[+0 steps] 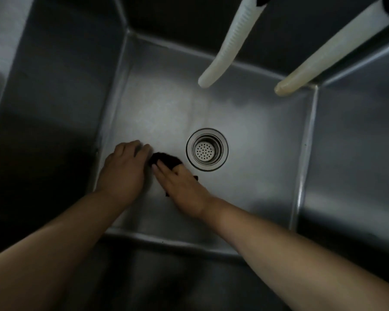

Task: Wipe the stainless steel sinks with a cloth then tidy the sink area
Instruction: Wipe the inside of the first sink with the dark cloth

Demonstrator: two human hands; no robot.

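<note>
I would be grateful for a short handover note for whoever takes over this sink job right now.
Left hand: flat on the stainless steel sink floor, fingers straight, touching the small dark cloth.
Right hand: pressing that cloth flat, no curled grip.
The cloth lies just left of the round perforated metal drain strainer. Two pale ribbed hoses hang above.
Done: cannot tell how much is wiped.
Left: finish wiping, then tidy.
</note>
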